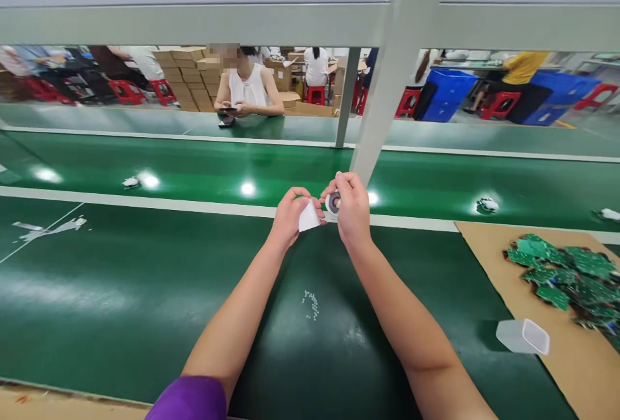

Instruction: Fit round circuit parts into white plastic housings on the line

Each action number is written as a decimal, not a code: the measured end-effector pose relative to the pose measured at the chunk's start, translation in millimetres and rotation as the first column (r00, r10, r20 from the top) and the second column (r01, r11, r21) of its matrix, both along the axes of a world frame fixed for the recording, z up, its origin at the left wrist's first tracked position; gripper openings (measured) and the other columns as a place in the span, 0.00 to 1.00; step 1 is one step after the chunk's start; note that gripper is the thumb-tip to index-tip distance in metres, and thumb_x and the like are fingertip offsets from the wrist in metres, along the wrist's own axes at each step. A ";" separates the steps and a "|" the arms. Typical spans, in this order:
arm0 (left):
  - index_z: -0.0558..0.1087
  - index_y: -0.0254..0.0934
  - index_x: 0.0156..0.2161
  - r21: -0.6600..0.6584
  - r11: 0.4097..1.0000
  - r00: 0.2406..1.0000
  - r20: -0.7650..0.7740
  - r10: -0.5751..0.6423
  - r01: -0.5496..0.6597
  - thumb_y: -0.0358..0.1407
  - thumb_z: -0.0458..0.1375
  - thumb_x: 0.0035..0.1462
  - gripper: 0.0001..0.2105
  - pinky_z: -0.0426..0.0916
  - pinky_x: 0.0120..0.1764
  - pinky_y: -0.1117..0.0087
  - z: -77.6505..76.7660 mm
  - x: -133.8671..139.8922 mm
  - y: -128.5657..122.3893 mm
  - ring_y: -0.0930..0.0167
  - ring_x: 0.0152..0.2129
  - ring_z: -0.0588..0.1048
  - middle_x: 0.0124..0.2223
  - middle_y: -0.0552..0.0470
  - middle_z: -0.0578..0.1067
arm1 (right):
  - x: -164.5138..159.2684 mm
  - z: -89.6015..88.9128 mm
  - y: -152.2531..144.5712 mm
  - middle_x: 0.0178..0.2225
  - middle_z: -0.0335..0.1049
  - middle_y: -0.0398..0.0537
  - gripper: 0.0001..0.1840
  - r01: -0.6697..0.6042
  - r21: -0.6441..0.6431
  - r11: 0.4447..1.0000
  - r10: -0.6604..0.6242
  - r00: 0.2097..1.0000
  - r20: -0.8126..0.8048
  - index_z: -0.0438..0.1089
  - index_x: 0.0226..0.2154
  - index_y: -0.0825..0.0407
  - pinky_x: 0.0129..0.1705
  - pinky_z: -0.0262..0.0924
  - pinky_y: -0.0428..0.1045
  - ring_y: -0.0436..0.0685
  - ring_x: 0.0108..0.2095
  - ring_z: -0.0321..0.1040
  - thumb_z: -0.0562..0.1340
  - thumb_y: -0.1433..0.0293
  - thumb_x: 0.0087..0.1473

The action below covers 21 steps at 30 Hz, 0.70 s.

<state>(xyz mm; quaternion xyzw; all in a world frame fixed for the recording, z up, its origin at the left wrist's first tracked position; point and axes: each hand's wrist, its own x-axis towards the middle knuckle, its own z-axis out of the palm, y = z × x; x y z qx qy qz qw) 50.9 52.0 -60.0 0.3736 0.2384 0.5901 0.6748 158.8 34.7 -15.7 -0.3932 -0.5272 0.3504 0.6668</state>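
My left hand pinches a white slip of paper between thumb and fingers, above the green tabletop. Close beside it, my right hand is closed around a small white roll with a dark ring, which looks like a roll of tape or labels; part of it is hidden by the fingers. The two hands nearly meet. Below them, between my forearms, a loose cluster of tiny white bits lies on the green surface.
Green circuit boards are piled on a cardboard sheet at right, near a translucent plastic cup on its side. A green conveyor belt carries small white items. A slanted post rises ahead; a person sits across.
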 end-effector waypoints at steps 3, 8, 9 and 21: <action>0.65 0.39 0.34 0.027 1.000 0.999 -0.052 0.010 -0.009 0.36 0.62 0.44 0.12 0.69 0.22 0.72 1.2 5.7 -5.3 0.73 0.16 0.71 0.24 0.57 0.73 | -3.1 -0.5 -4.6 0.26 0.63 0.38 0.19 0.012 0.025 1.000 -0.013 0.999 0.042 0.56 0.29 0.48 0.25 0.59 0.44 0.48 0.23 0.63 0.55 0.52 0.62; 0.67 0.39 0.31 0.060 0.996 0.995 -0.079 0.068 -0.063 0.35 0.64 0.42 0.11 0.60 0.19 0.75 1.5 10.9 -9.4 0.75 0.14 0.66 0.22 0.58 0.71 | -7.3 -1.2 -8.6 0.26 0.62 0.39 0.16 0.070 0.132 0.989 -0.079 0.995 0.065 0.57 0.29 0.48 0.33 0.63 0.46 0.49 0.29 0.66 0.55 0.56 0.63; 0.68 0.39 0.31 0.067 0.996 0.995 -0.077 0.069 -0.064 0.35 0.64 0.42 0.11 0.59 0.19 0.76 1.4 11.3 -9.6 0.75 0.14 0.66 0.22 0.58 0.70 | -8.0 -1.4 -8.9 0.25 0.62 0.39 0.15 0.067 0.155 0.986 -0.077 0.995 0.058 0.57 0.29 0.48 0.34 0.63 0.46 0.49 0.28 0.66 0.55 0.57 0.63; 0.68 0.39 0.32 0.078 0.995 0.996 -0.051 0.066 -0.062 0.37 0.66 0.44 0.12 0.57 0.20 0.75 0.7 11.3 -9.5 0.76 0.15 0.65 0.22 0.59 0.69 | -11.4 -3.9 -10.6 0.26 0.61 0.39 0.14 0.074 0.252 0.965 -0.101 0.990 0.096 0.57 0.31 0.47 0.38 0.65 0.49 0.51 0.29 0.66 0.52 0.57 0.65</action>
